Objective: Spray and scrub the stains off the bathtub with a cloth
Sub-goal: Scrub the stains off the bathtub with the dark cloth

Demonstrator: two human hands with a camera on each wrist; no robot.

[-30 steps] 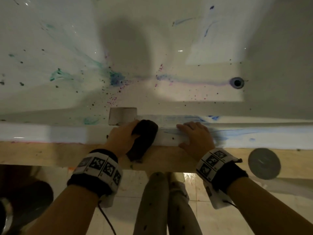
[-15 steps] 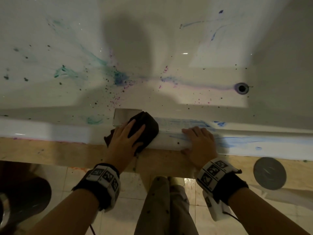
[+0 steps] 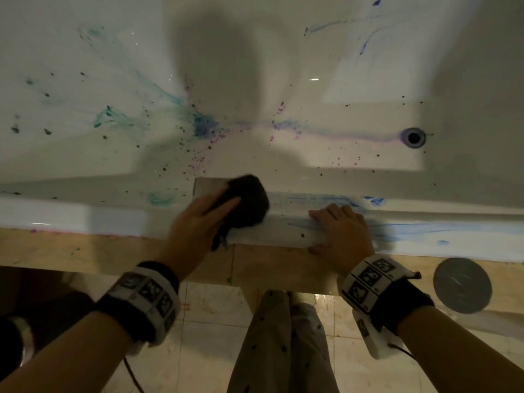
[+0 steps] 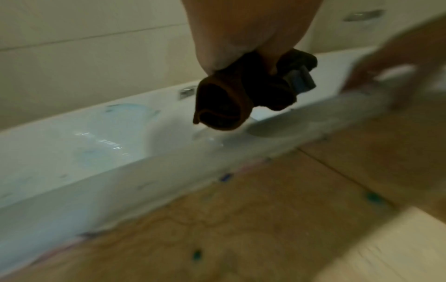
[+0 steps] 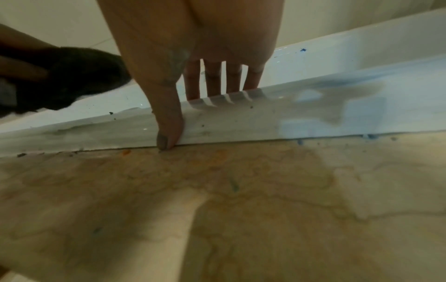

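The white bathtub point(image 3: 85, 217) runs across the head view, its basin spattered with teal stains point(image 3: 113, 117) and a purple streak point(image 3: 340, 134). A blue smear point(image 3: 411, 231) lies along the near rim. My left hand point(image 3: 215, 211) grips a bunched dark cloth point(image 3: 249, 202) at the rim's inner edge; in the left wrist view the cloth point(image 4: 231, 103) hangs under my palm. My right hand point(image 3: 340, 231) rests flat on the rim to the right of the cloth, fingers point(image 5: 212, 80) straight over the top and thumb point(image 5: 169, 129) on the outer edge.
A drain point(image 3: 413, 137) sits at the basin's right. A metal plate point(image 3: 207, 185) shows just behind the cloth. A tan stone ledge point(image 3: 113, 251) borders the rim, with a grey round disc point(image 3: 462, 285) on it. My legs point(image 3: 283, 336) stand on the tiled floor below.
My left hand has moved the cloth from the rim's outer edge up and across to the inner edge. My right hand has stayed in place on the rim.
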